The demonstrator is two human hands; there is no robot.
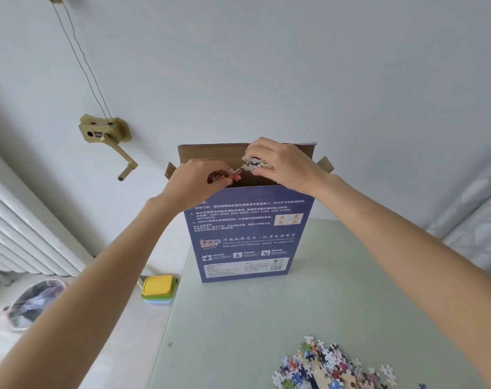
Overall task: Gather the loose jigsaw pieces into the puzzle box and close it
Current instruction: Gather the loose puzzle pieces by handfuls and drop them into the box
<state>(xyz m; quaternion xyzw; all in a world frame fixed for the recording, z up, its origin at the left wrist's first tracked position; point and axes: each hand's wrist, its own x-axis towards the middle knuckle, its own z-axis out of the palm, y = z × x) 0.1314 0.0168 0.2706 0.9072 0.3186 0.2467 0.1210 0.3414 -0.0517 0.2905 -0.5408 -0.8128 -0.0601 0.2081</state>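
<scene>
1. The pale green table (337, 290) is shown filling the lower right of the frame.
2. The blue puzzle box (245, 234) is standing upright at centre frame on the table's far end, its top flaps being left open.
3. The left hand (193, 181) is being held over the box mouth, its fingers curled and pinching a reddish piece (234, 174).
4. The right hand (281, 164) is being held just beside it, fingers clamped on a small clutch of pieces (255, 162).
5. The loose pile of pieces (331, 366) is lying at lower right, well apart from the box.
6. The yellow-lidded tub (157, 286) is sitting lower left of centre.
7. Step in hand, as judged: pieces are being dropped into the box. Next, both grips are to be released over the opening, then the pile is to be fetched.
</scene>
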